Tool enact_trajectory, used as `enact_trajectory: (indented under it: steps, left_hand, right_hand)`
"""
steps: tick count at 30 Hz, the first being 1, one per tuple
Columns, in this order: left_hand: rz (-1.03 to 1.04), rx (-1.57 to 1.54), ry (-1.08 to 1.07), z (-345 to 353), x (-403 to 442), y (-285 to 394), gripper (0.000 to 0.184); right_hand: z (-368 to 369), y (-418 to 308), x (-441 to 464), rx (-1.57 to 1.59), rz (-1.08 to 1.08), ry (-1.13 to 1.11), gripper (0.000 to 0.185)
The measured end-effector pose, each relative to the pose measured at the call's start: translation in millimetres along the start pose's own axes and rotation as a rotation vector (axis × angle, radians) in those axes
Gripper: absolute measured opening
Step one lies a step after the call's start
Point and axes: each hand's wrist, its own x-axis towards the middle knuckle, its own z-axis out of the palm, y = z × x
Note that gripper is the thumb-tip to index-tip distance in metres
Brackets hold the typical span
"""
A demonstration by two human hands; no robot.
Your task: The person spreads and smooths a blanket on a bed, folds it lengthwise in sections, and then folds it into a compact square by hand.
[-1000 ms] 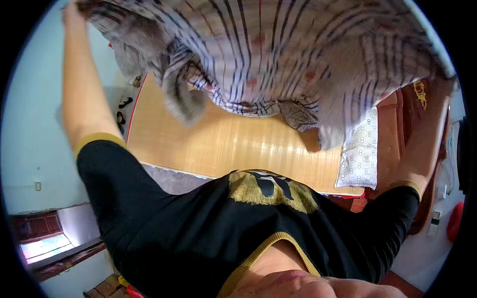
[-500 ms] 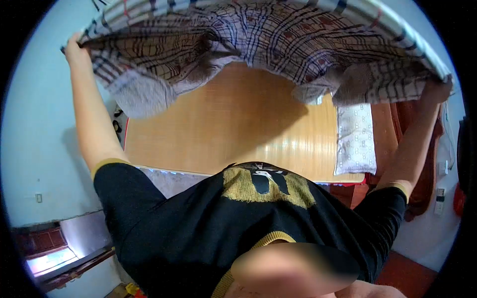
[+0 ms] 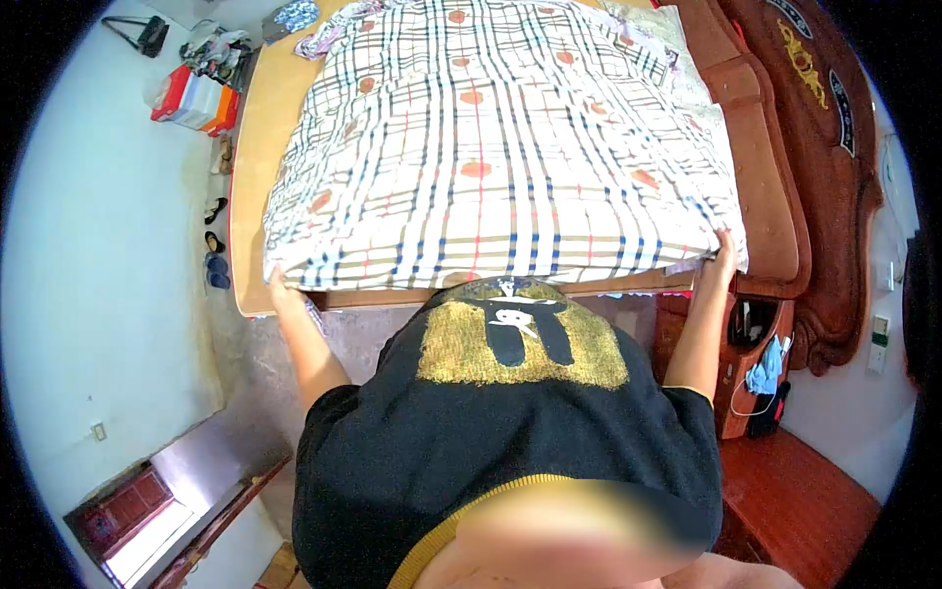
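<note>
A white quilt (image 3: pixel 471 147) with black, tan and red checks and reddish spots lies spread over the bed (image 3: pixel 257 118), its near edge drawn across in front of my body. My left hand (image 3: pixel 282 287) is closed on the near left corner of the quilt. At the near right corner, my right hand (image 3: pixel 724 255) grips the same edge. Some fingers of both hands are hidden by the cloth. Pale patterned pillows (image 3: pixel 677 44) show partly along the right side, beside the quilt.
A carved brown headboard (image 3: pixel 839 216) stands on the right, with a wooden nightstand (image 3: pixel 738 398) holding a blue cloth (image 3: pixel 767 368). Shoes (image 3: pixel 216 270) and boxes (image 3: pixel 196 103) line the left wall. A dark bag (image 3: pixel 149 37) is at the upper left.
Both hands have come down and closer together from their raised, wide position. The quilt has dropped from the air onto the bed, covering most of the mat and part of the pillows.
</note>
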Motion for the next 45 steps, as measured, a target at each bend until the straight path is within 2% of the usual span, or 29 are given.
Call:
enact_trajectory:
  steps: [1,3,4,5,7,8,10,12,14,19,23,24,26,27,28,29,31,32,33,34,35,36,37,38,39,40,41,43,45]
  left_hand:
    - [-0.086,-0.038,0.057,-5.7,-13.3,-7.5,0.038]
    - [0.121,0.191,0.019,20.3,-60.4,22.5,0.037]
    - [0.163,0.042,-0.063,0.0,-38.2,19.4,0.04]
    - [0.162,0.04,-0.058,19.0,-46.5,45.0,0.04]
    - [0.092,-0.095,0.171,45.6,-72.4,82.7,0.04]
    - [0.082,-0.106,0.221,59.5,-81.6,98.7,0.04]
    - [0.09,-0.074,0.259,85.8,-95.8,127.0,0.039]
    - [0.104,-0.033,0.284,100.5,-101.2,146.4,0.038]
    - [0.121,0.047,0.298,109.6,-101.6,156.0,0.039]
    - [0.09,0.238,0.354,125.5,-75.1,172.3,0.043]
    - [-0.023,0.331,0.373,156.6,51.0,184.7,0.057]
    - [0.035,0.257,0.265,193.6,65.6,197.9,0.057]
    - [0.171,0.36,0.097,298.5,77.5,238.9,0.046]
    - [0.212,0.161,-0.014,337.6,98.0,248.7,0.043]
    - [0.177,-0.067,-0.062,383.7,111.2,260.5,0.043]
    - [0.162,-0.168,-0.212,421.7,113.4,265.3,0.043]
    - [0.521,0.385,-0.566,440.3,117.7,263.3,0.045]
    - [0.231,0.049,-0.467,481.8,80.9,258.4,0.044]
    - [0.229,0.285,-0.4,497.8,57.6,244.3,0.045]
    - [0.109,0.387,-0.488,485.9,45.6,233.6,0.045]
    - [0.139,0.43,-0.511,476.7,32.1,215.4,0.04]
    - [0.052,0.457,-0.488,467.4,7.3,200.2,0.04]
    - [-0.087,0.554,-0.459,448.3,-11.9,186.4,0.036]
    - [-0.16,0.726,-0.458,410.4,-14.9,163.1,0.034]
    - [-0.21,0.794,-0.399,375.7,-24.7,142.7,0.031]
    - [-0.261,0.861,-0.341,343.3,-36.3,125.4,0.029]
    - [-0.329,0.908,-0.333,310.2,-45.9,109.6,0.03]
    - [-0.463,0.95,-0.313,248.7,-54.1,93.6,0.032]
    - [-0.521,0.939,-0.29,209.3,-64.9,86.5,0.034]
  right_hand:
    - [-0.4,8.3,-0.1,0.144,0.154,0.088,0.034]
    - [24.4,-30.7,-10.9,0.244,0.298,0.236,0.034]
    - [14.0,-27.4,14.9,0.341,0.36,0.198,0.035]
    - [38.2,-65.5,-12.8,0.256,0.32,0.374,0.028]
    - [75.7,-133.5,-50.0,0.126,0.221,0.611,0.015]
    - [78.8,-157.5,-50.1,0.116,0.214,0.612,0.015]
    - [70.8,-185.7,-42.2,-0.282,0.149,0.692,0.004]
    - [54.7,-194.3,-31.3,-0.302,0.175,0.699,0.007]
    - [5.4,-137.1,24.9,-0.353,0.205,0.748,0.012]
    - [55.8,-170.5,29.4,-0.404,0.159,0.697,0.016]
    - [139.7,-171.6,126.0,-0.375,-0.002,0.387,0.007]
    - [168.4,-173.1,160.5,-0.332,-0.081,0.28,0.006]
    - [228.5,-176.8,235.6,-0.222,-0.26,0.082,0.006]
    - [310.8,-231.8,155.8,-0.169,-0.34,-0.005,0.011]
    - [348.2,-235.9,178.0,-0.133,-0.458,0.004,0.009]
    - [380.6,-238.8,199.3,0.115,-0.422,-0.292,0.011]
    - [444.0,-261.3,141.1,0.151,-0.377,-0.373,0.027]
    - [458.8,-248.5,135.8,0.062,-0.353,-0.433,0.033]
    - [470.4,-235.2,134.4,-0.025,-0.33,-0.494,0.04]
    - [469.3,-214.0,123.8,-0.158,-0.278,-0.558,0.038]
    - [468.2,-192.6,113.9,-0.296,-0.234,-0.628,0.036]
    - [460.7,-148.4,117.7,-0.461,-0.474,-0.668,0.032]
    - [449.8,-126.4,83.1,-0.423,-0.3,-0.798,0.029]
    - [435.0,-100.2,68.4,-0.7,-0.309,-0.936,0.025]
    - [421.7,-71.7,46.8,-1.016,-0.249,-0.846,0.025]
    - [396.9,-31.5,37.5,-1.131,-0.406,-0.919,0.027]
    - [375.4,1.7,24.2,-1.227,-0.242,-0.975,0.028]
    - [344.9,20.6,-26.0,-1.06,0.191,-1.096,0.03]
    - [328.0,35.1,-73.7,-1.107,0.358,-1.152,0.029]
